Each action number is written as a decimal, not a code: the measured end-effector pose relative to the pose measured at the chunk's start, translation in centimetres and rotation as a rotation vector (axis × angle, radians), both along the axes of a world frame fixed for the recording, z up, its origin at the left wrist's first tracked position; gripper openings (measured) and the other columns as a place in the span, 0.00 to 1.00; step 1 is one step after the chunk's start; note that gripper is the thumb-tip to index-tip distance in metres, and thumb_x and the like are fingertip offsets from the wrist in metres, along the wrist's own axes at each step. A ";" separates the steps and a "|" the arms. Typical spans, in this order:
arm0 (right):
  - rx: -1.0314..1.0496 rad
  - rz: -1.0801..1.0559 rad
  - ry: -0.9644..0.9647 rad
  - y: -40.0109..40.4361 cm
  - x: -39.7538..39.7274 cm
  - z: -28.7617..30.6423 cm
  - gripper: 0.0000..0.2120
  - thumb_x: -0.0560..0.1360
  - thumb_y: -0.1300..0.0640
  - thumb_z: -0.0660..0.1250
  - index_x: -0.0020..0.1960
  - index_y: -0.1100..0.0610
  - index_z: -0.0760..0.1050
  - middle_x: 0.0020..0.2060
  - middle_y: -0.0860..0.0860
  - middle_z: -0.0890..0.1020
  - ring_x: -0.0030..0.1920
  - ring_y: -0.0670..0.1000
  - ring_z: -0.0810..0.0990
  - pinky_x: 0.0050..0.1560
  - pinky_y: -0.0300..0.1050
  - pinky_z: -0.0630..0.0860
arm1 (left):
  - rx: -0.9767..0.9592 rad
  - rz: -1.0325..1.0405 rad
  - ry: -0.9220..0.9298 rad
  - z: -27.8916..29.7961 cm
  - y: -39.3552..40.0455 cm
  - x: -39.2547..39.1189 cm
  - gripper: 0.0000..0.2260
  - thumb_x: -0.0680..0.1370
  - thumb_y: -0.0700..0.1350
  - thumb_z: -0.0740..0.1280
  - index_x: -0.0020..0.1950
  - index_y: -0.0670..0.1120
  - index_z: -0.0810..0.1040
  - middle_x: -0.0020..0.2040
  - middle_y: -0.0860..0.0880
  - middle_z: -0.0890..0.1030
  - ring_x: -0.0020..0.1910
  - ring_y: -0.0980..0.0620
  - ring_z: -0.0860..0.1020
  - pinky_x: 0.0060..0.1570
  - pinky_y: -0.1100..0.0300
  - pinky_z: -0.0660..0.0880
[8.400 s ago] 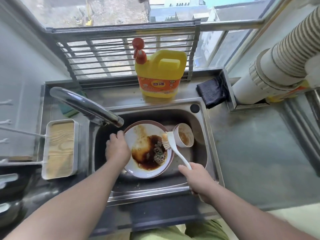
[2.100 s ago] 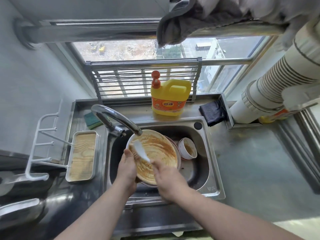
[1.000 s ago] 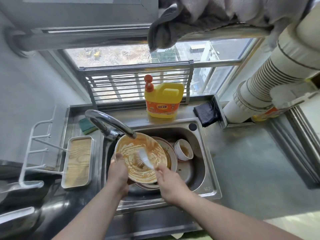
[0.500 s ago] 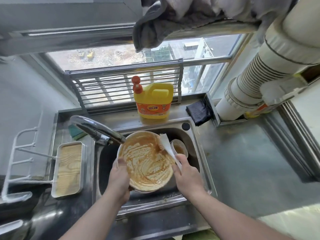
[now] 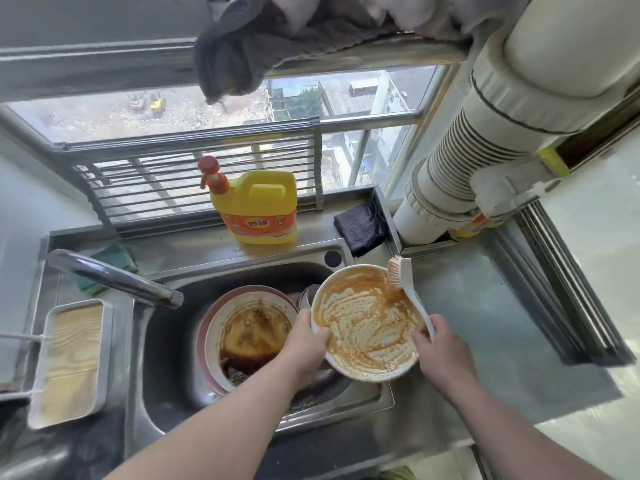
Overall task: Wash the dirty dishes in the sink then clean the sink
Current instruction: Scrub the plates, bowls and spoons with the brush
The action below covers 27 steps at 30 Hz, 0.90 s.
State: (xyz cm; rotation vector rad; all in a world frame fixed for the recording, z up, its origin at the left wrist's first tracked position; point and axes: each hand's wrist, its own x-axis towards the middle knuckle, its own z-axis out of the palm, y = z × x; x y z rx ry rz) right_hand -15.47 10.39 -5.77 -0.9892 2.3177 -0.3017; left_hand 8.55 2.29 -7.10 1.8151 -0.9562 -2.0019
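A: What shifted over those few seconds?

B: The smeared plate (image 5: 367, 327) had lain flat in the sink (image 5: 166, 358) under a dark pool of sauce. The left hand (image 5: 304, 344) lifted it by its nine o'clock edge and carried it toward three o'clock, over the sink's right rim.

A: And the sauce?

B: It was scrubbed into pale, foamy orange streaks across the whole face.

A: The brush (image 5: 407, 289)?

B: It left the plate's middle; its bristles ended at the plate's one o'clock rim, the handle in the right hand (image 5: 440, 351).

A: Anything uncovered?

B: A second dirty plate (image 5: 251, 336), brown-pooled, showed in the basin.
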 end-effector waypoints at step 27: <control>-0.032 0.388 -0.334 -0.2 16.2 1.0 0.16 0.80 0.45 0.66 0.35 0.47 0.67 0.34 0.46 0.73 0.35 0.44 0.72 0.37 0.37 0.69 | -0.287 -0.202 -0.730 -4.0 -2.8 18.4 0.21 0.78 0.35 0.64 0.68 0.51 0.80 0.58 0.46 0.82 0.55 0.44 0.81 0.58 0.47 0.80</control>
